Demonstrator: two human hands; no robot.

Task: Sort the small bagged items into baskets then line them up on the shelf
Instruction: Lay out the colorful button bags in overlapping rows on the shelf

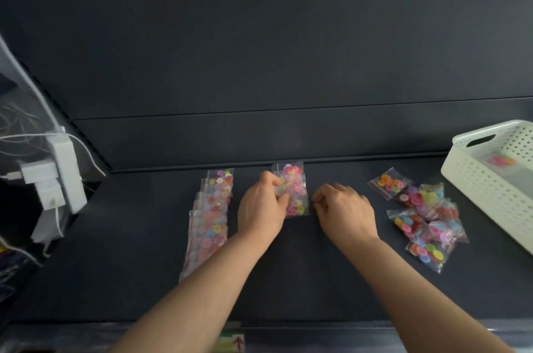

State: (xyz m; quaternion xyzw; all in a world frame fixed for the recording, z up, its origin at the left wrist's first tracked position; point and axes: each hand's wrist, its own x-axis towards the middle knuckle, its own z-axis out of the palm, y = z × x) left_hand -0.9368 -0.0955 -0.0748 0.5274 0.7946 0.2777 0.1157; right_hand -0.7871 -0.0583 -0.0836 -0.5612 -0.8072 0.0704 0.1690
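On the dark shelf, a short column of clear bags of pastel buttons (292, 188) lies in the middle. My left hand (264, 207) pinches a bag at that column's left edge. My right hand (344, 208) rests just right of the column with fingers curled, and whether it holds anything is hidden. A longer overlapping row of pastel button bags (210, 217) runs along the left. A loose pile of bags with brighter buttons (424, 214) lies to the right.
A white perforated basket (473, 179) stands at the right edge with a few bags inside. White power adapters and cables (54, 176) hang at the left. The shelf's dark back wall (288, 139) rises right behind the bags.
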